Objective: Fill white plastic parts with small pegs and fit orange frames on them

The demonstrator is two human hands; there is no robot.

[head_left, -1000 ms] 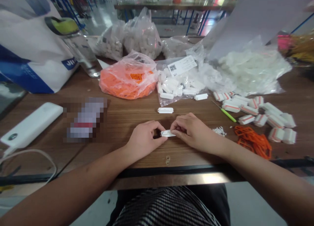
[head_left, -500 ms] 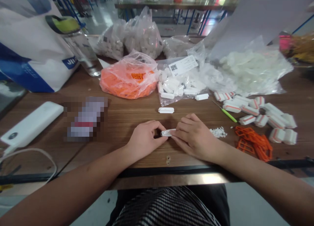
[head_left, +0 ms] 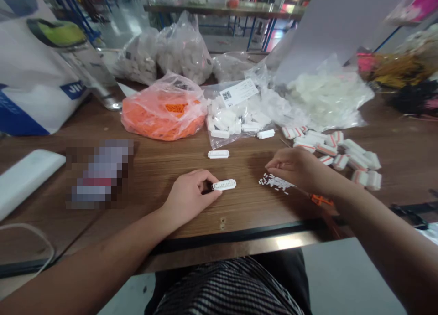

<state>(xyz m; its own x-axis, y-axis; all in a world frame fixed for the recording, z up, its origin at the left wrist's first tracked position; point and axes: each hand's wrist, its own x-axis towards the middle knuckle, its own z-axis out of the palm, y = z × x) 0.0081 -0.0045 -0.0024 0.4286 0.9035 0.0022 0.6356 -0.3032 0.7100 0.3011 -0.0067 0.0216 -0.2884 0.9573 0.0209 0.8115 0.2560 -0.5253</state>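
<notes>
A white plastic block (head_left: 224, 184) is held in the left hand (head_left: 190, 197), just above the near edge of the wooden table (head_left: 160, 169), at lower centre of the frame. Its left end is pinched between the thumb and curled fingers, and the rest projects to the right, free of the hand. The long axis lies almost level across the frame, tilted slightly upward toward the right end, and a row of small holes or marks is seen along its upper face. The right hand (head_left: 297, 167) is held apart from the block, to the right, with its fingers loosely together and nothing gripped. It is poised over a small scatter of white plastic bits (head_left: 275, 182), though whether they are touched cannot be told. Orange plastic pieces (head_left: 320, 199) are partly hidden beneath the right wrist. A second white plastic block (head_left: 218, 154) lies on the table directly above the first. Beyond it, a clear bag of white blocks (head_left: 236, 119) with a QR-code label sits beside an orange-filled plastic bag (head_left: 164, 116). White blocks with orange stripes (head_left: 331, 153) are heaped at centre right.
</notes>
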